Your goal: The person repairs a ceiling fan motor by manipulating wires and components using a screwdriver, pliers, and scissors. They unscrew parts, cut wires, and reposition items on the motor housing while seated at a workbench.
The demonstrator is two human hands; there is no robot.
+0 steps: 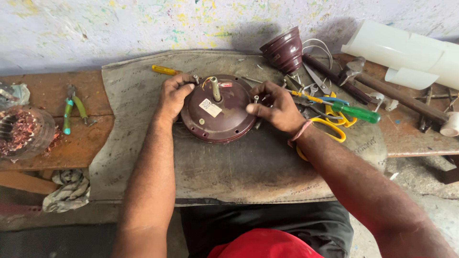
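head view: a maroon round motor housing [217,117] lies flat on a grey mat [248,167] spread over a wooden bench [62,143], about mid-frame. a short shaft [215,89] stands upright from its middle, with a white sticker [210,107] just beside it.

the left hand [173,95] rests on the housing's left rim, fingers curled over the edge; it grips the rim and a small bolt [196,79] stands at its fingertips. the right hand [277,107] is at the right rim, thumb and forefinger pinched on a small bolt [256,99] that stands upright at the edge. a pink band [299,134] circles that wrist.

behind the left hand a yellow screwdriver handle [164,70] lies on the mat. right of the housing sit a maroon cup-shaped cover [283,49], a green-handled screwdriver [356,112], yellow scissors [330,126] and a hammer [354,71] among loose tools. white rolled sheets [406,52] lie at the far right. on the left of the bench lie green-handled pliers [71,112] and a copper coil [21,131] in a clear tub; a rag [69,188] hangs below.
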